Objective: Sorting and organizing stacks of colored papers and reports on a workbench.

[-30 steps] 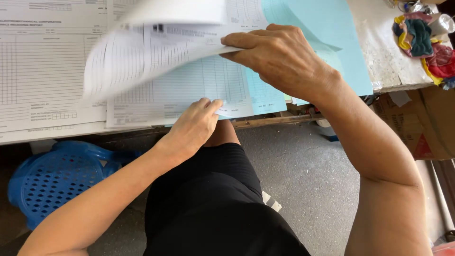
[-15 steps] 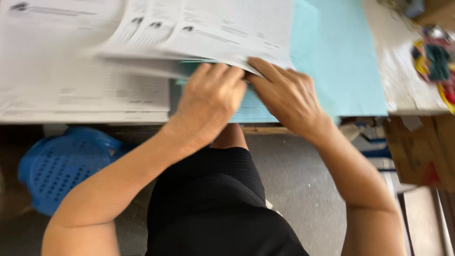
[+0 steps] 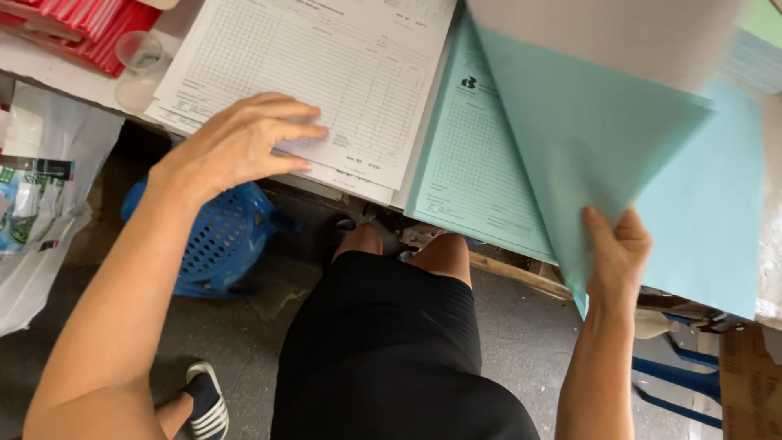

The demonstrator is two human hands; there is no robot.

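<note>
My left hand (image 3: 240, 145) lies flat, fingers spread, on a stack of white printed forms (image 3: 326, 73) at the table's front edge. My right hand (image 3: 617, 257) pinches the lower corner of a light green sheet (image 3: 586, 130) and holds it lifted and curled up off the pile. Under it lies a green printed form (image 3: 476, 171), with more plain green sheets (image 3: 705, 228) to the right. A white sheet (image 3: 603, 33), blurred, hangs raised above the green one.
A clear plastic cup (image 3: 142, 55) and red folders (image 3: 90, 24) sit at the table's far left. A blue perforated basket (image 3: 220, 240) stands on the floor under the table. A plastic bag (image 3: 37, 204) hangs at left. A cardboard box (image 3: 749, 383) is at lower right.
Both hands were together on the lifted pages; now my left hand has moved left onto the white forms and my right hand holds a green sheet up at right.
</note>
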